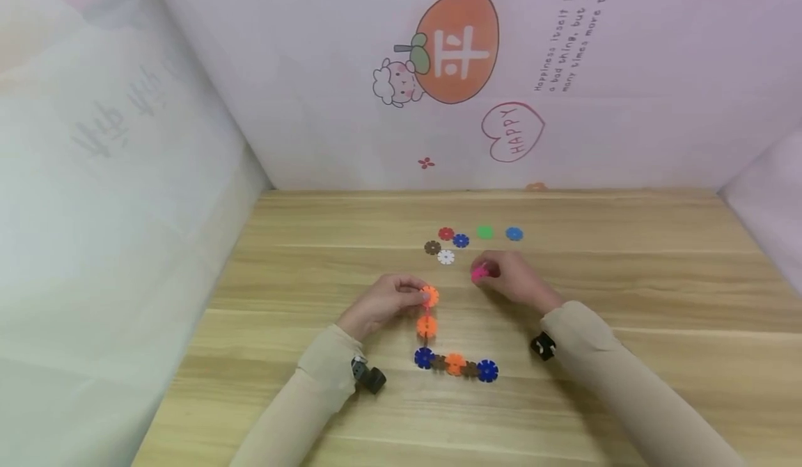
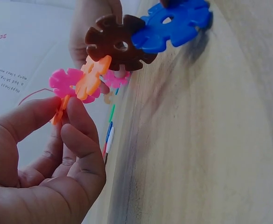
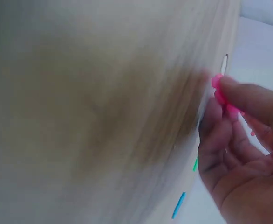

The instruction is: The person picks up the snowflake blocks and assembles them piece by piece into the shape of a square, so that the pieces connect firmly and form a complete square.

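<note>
My left hand (image 1: 388, 301) pinches the orange snowflake disc (image 1: 430, 296) at the far end of an L-shaped chain of notched plastic discs. In the left wrist view a pink disc (image 2: 64, 83), another orange disc (image 2: 93, 78), a brown disc (image 2: 120, 45) and a blue disc (image 2: 174, 22) follow along it. The chain's near leg holds a middle orange disc (image 1: 455, 364) and ends in a dark blue disc (image 1: 487, 370). My right hand (image 1: 510, 277) holds a loose pink disc (image 3: 221, 94) between thumb and fingers, apart from the chain.
Loose discs lie behind the hands: red (image 1: 445, 233), blue (image 1: 461, 241), brown (image 1: 432, 248), white (image 1: 445, 257), a green piece (image 1: 485, 232) and light blue (image 1: 514, 234). A printed cloth wall (image 1: 338, 105) rises at the back edge of the wooden table (image 1: 658, 265).
</note>
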`<state>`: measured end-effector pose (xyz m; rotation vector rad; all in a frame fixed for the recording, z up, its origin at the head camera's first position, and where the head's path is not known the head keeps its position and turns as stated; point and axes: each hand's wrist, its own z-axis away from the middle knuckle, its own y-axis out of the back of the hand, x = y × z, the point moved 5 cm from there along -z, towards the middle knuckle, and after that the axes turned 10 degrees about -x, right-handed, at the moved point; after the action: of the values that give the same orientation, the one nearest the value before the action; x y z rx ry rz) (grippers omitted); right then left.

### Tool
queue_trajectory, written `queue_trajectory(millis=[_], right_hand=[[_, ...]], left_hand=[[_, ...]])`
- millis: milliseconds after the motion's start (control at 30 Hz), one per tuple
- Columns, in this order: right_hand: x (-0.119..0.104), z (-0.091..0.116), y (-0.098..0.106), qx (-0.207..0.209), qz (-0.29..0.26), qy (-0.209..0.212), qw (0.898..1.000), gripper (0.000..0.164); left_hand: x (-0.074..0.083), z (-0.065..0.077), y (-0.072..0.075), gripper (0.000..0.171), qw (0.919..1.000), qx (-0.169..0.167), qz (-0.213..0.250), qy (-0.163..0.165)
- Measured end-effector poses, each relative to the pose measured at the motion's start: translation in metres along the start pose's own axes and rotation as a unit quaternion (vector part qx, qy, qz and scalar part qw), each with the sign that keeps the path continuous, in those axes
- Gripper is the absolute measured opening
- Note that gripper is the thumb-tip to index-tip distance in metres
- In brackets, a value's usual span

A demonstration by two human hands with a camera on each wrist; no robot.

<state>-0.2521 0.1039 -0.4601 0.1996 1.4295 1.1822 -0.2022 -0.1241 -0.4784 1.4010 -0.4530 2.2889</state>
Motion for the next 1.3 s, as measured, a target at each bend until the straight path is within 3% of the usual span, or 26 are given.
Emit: queue_trajectory(millis=[333,767,1300], right_hand=[[-0.018,0.019,-0.014,-0.002,-0.080,0.011,0.997,0.012],[-0.054,0.028,-0.030,0.040,-0.054,0.097,0.993,0.013],[-0.056,0.029,-0.033,0.061,-0.049,0.117,0.990,0.015]], left_hand=[[-0.001,-0.001,0.003,0.028,1.0000,0.005,0.000,0.006],[-0.005,-0.001,0.002,0.025,1.0000,-0.001,-0.006,-0.004],[-0.004,-0.002,-0.002,0.024,0.9998,-0.014,0.000,-0.011]])
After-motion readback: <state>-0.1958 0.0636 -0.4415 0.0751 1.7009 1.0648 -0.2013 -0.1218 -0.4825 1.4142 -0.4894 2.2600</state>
